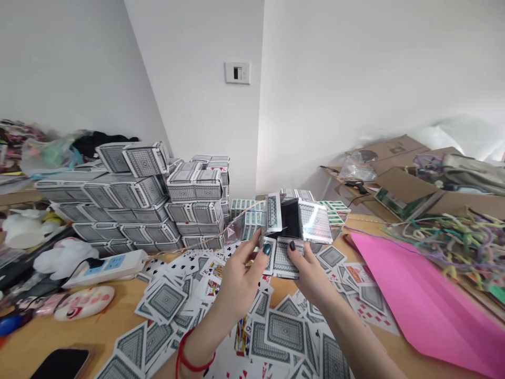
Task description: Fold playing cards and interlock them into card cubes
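Note:
My left hand and my right hand are raised together over the table, both closed on an open playing-card box with its flaps spread and a dark empty inside. The thumbs, with dark green nails, press on the lower flap. A clear cellophane wrapper hangs at the box's left side by my left fingers. Loose playing cards lie scattered face up and face down on the wooden table under my hands. A red string bracelet circles my left wrist.
A tall stack of boxed card packs stands at the back left. A white handheld device and a phone lie at left. A pink paper sheet and tangled coloured strings lie at right, before cardboard boxes.

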